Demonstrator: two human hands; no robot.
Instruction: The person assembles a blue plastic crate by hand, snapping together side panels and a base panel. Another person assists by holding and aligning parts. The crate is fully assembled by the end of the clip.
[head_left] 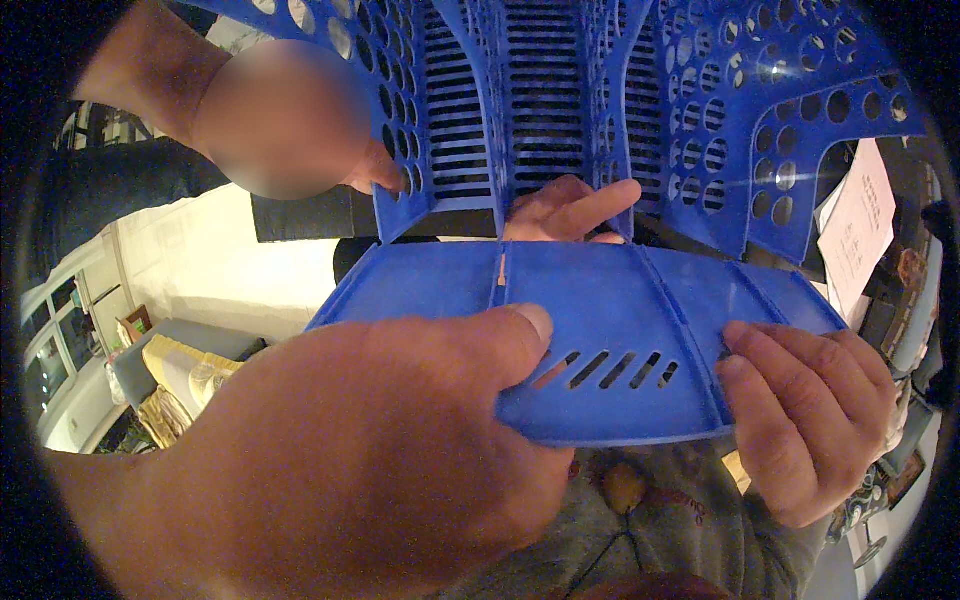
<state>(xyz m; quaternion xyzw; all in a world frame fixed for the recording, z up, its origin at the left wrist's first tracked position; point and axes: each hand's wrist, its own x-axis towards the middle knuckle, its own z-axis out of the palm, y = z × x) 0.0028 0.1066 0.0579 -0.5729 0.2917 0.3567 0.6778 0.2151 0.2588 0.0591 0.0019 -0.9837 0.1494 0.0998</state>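
A blue plastic panel point(590, 290) with raised ribs and a row of slanted slots is held up in front of me. My left hand point(400, 430) grips its near left part, thumb on the upper face. My right hand point(815, 410) closes on its right side, fingertips at a rib. Against the panel's far edge stands a blue rack point(690, 215) with slatted and round-holed walls; whether the two are joined I cannot tell. Another person's hand point(285, 120), blurred, reaches to the rack's left wall. A further hand point(570, 210), whose I cannot tell, shows in the gap between rack and panel.
Printed paper sheets point(860, 230) lie right of the rack. A black box-like thing point(300, 215) is behind the panel on the left, beside a pale surface point(220, 255). Farther left are a sofa point(200, 350) with a yellowish cover and a window point(60, 360).
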